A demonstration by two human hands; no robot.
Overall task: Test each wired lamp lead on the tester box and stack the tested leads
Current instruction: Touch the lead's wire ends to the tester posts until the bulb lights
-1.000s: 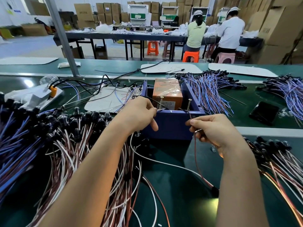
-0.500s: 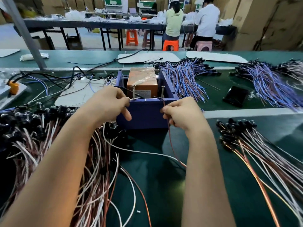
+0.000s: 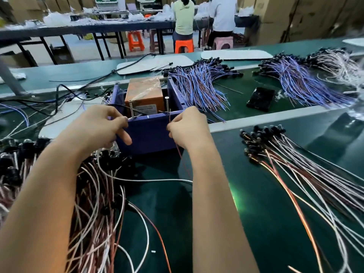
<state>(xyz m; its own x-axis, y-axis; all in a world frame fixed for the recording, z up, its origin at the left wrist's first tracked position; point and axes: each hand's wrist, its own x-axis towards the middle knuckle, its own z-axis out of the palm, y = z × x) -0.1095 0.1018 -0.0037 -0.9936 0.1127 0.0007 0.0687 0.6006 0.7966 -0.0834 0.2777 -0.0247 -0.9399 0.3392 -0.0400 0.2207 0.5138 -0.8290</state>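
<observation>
Now, right fingers (image 3: 173,128) pinching thin red lead (image 3: 178,152)

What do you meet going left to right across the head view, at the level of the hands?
Pile of brown-and-white leads → left hand → blue tester box → right hand, pinching a red wire → fanned stack of leads.

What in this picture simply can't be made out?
Head view:
What the left hand holds, if anything: its curled fingers hide it.
Label on the orange block in the tester box: print too small.
Left pile of leads: cut by the frame edge, covered by the forearm.
Far-right leads: blurred.
</observation>
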